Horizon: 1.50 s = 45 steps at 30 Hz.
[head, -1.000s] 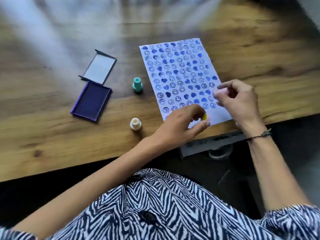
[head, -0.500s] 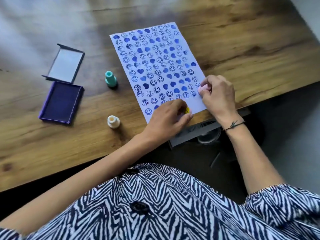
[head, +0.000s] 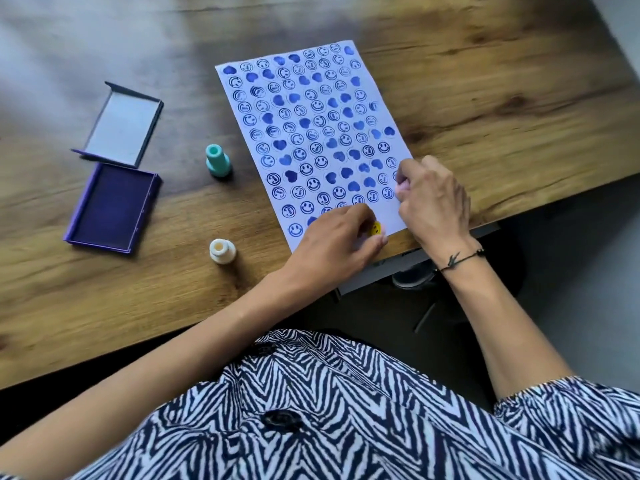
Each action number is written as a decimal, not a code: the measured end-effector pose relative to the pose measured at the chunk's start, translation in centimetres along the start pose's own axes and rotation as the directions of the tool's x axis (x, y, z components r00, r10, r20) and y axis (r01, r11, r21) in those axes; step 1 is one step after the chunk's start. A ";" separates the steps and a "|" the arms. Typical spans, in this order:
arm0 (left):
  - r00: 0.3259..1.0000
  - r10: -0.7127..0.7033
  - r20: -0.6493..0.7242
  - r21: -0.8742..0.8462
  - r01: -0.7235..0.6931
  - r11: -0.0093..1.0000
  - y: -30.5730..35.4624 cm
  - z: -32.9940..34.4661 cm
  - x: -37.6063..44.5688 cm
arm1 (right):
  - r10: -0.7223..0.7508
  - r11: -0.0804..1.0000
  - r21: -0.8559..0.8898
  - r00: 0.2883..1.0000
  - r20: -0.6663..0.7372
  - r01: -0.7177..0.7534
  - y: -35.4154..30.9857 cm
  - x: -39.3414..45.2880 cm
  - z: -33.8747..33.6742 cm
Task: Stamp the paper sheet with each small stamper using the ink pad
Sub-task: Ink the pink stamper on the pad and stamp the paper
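A white paper sheet (head: 313, 109) covered with several blue smiley and heart prints lies on the wooden table. My left hand (head: 332, 242) grips a small yellow smiley stamper (head: 375, 229) against the sheet's near edge. My right hand (head: 431, 202) is closed on a small pink stamper, barely visible at its fingertips, at the sheet's lower right corner. A teal stamper (head: 216, 160) and a cream stamper (head: 221, 251) stand upright left of the sheet. The open purple ink pad (head: 112, 207) lies further left, its lid (head: 119, 129) beside it.
The table's near edge (head: 173, 327) runs diagonally just below my hands. A grey bracket and a chair base (head: 410, 277) show under the table. My striped shirt fills the bottom of the view.
Both hands stay at the sheet's near edge with their stampers. The view has shifted, so the sheet and ink pad sit differently in frame.
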State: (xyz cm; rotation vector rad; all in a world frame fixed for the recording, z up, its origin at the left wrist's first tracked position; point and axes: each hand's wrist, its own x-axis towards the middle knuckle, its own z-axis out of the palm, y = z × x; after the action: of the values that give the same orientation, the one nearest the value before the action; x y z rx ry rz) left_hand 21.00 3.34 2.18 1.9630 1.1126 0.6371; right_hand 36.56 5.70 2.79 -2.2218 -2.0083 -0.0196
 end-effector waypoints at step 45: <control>0.952 -0.301 -0.048 -0.720 0.176 0.671 -0.6 -4.1 -1.1 | 0.029 0.282 0.932 0.973 0.229 -0.228 -5.9 -3.3 -4.7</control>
State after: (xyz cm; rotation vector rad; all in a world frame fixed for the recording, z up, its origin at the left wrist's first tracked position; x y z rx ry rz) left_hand 17.18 4.13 4.04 1.0831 0.9892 0.9276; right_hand 30.78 2.40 7.71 -1.4894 -1.1982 1.1403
